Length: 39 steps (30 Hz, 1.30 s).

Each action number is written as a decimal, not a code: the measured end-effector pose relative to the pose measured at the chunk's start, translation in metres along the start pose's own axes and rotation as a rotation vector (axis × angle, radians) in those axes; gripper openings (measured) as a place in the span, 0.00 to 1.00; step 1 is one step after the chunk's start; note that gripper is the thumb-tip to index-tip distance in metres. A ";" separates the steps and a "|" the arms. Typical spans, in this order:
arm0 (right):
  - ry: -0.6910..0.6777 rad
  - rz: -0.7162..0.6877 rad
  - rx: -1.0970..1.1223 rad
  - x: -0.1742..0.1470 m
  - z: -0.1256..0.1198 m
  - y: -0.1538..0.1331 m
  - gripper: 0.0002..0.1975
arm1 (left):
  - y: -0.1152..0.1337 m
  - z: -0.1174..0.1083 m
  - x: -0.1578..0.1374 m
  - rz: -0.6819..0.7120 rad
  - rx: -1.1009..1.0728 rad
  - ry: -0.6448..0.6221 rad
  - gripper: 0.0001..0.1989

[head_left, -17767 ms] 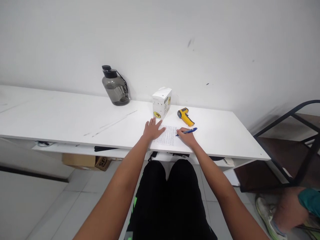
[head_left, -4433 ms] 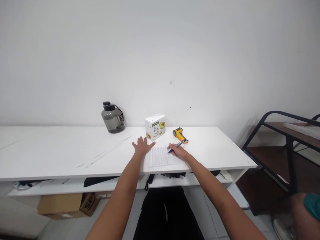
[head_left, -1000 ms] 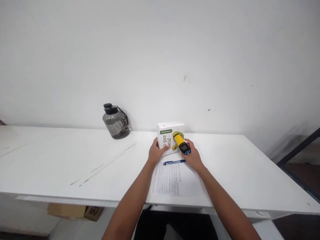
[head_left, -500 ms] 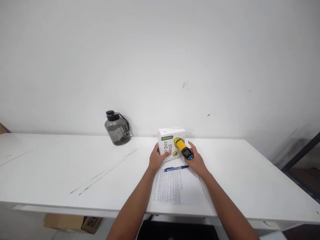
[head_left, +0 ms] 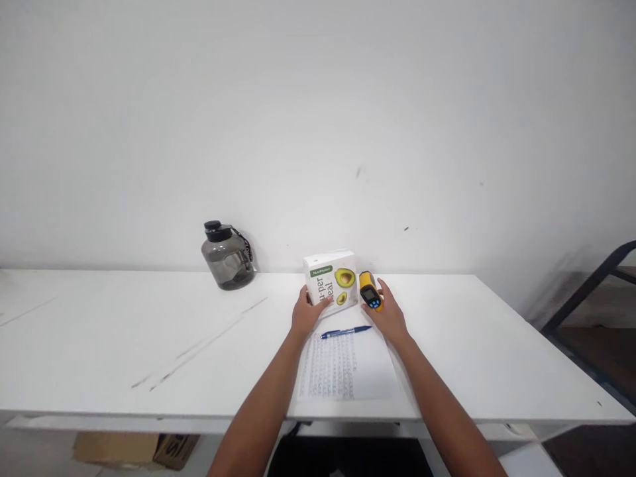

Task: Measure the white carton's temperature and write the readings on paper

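Note:
A white box with avocado pictures (head_left: 331,281) stands slightly tilted on the table. Around its left side is my left hand (head_left: 307,313), with the thumb across the front face. Just right of the box, my right hand (head_left: 389,318) grips a yellow and black infrared thermometer (head_left: 370,291), its small screen and blue buttons facing me. A narrow gap separates thermometer and box. Nearer to me, a blue pen (head_left: 346,332) lies across the top of a sheet of paper (head_left: 375,374) covered partly in handwriting.
A dark transparent water jug (head_left: 228,258) with a black lid stands at the back left, by the wall. The white table (head_left: 149,331) has grey streaks. Beneath it lies a cardboard box (head_left: 116,448). A dark metal frame (head_left: 586,291) is at the right.
The thermometer has swung right, from in front of the box's avocado picture to beside the box. My left hand keeps its hold on the box. The view has shifted slightly.

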State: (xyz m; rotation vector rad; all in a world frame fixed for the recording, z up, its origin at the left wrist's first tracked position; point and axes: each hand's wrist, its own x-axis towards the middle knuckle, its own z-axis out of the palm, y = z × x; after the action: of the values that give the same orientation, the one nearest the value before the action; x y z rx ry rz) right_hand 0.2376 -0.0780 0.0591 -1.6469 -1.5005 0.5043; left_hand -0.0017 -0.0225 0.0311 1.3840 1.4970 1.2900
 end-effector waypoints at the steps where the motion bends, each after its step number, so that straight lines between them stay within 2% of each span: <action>1: -0.014 0.012 -0.053 0.001 -0.002 0.001 0.39 | 0.000 0.001 0.000 0.000 -0.005 0.002 0.38; 5: -0.095 0.027 -0.243 0.003 -0.007 0.005 0.34 | 0.002 0.003 0.000 -0.013 0.000 0.023 0.39; 10: -0.082 0.074 -0.403 0.002 -0.005 0.003 0.22 | 0.007 0.003 -0.006 0.017 -0.012 0.005 0.36; 14: -0.114 0.091 -0.539 0.002 -0.006 0.000 0.22 | 0.009 0.003 -0.008 0.045 -0.013 -0.018 0.38; 19: -0.190 0.095 -0.550 0.003 -0.006 -0.002 0.25 | 0.009 0.003 -0.008 0.050 0.002 -0.026 0.39; 21: -0.152 0.061 -0.532 0.003 -0.006 -0.005 0.25 | 0.008 0.003 -0.008 0.061 0.006 -0.028 0.39; 24: -0.064 -0.106 -0.482 -0.002 -0.009 -0.010 0.23 | 0.007 0.003 -0.007 0.095 -0.001 -0.021 0.37; 26: -0.181 -0.204 -0.421 -0.008 -0.010 -0.015 0.20 | 0.005 0.004 -0.005 0.118 -0.010 -0.011 0.35; 28: -0.415 -0.235 -0.389 -0.015 -0.009 -0.019 0.17 | 0.004 0.004 -0.003 0.127 -0.014 -0.003 0.33; 30: -0.580 -0.264 -0.431 -0.020 -0.006 -0.022 0.15 | 0.003 0.005 -0.002 0.123 -0.021 0.004 0.32; 32: -0.609 -0.304 -0.530 -0.021 -0.005 -0.025 0.15 | 0.002 0.005 -0.001 0.117 -0.030 0.009 0.33; 34: -0.539 -0.309 -0.571 -0.019 -0.007 -0.026 0.15 | 0.002 0.006 -0.001 0.118 -0.036 0.009 0.33; 36: -0.468 -0.277 -0.426 -0.018 -0.014 -0.026 0.14 | 0.002 0.006 0.000 0.125 -0.034 0.013 0.32; 39: -0.474 -0.264 0.042 -0.029 -0.024 -0.021 0.12 | 0.000 0.007 0.001 0.145 -0.041 0.008 0.32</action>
State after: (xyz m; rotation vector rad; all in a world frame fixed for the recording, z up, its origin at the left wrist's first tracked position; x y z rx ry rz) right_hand 0.2368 -0.1146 0.0825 -1.3226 -2.0015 0.8101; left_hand 0.0052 -0.0202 0.0292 1.4843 1.3888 1.4088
